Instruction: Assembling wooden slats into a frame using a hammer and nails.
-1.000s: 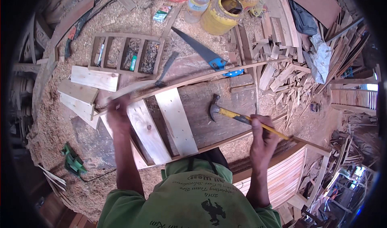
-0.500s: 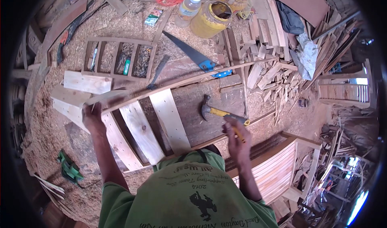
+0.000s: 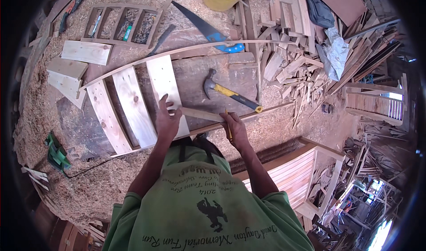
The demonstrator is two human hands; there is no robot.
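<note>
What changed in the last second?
The left hand moved right to the rightmost slat; a thin strip now spans between both hands. The right hand let go of the hammer, now lying on the board, and holds a yellow pencil-like stick. The other slats and saw stayed put.

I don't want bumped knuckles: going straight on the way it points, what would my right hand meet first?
Past the wood strip at its fingertips, the right hand would probably meet the hammer, near its head end, though the hand's height above it is unclear.
</note>
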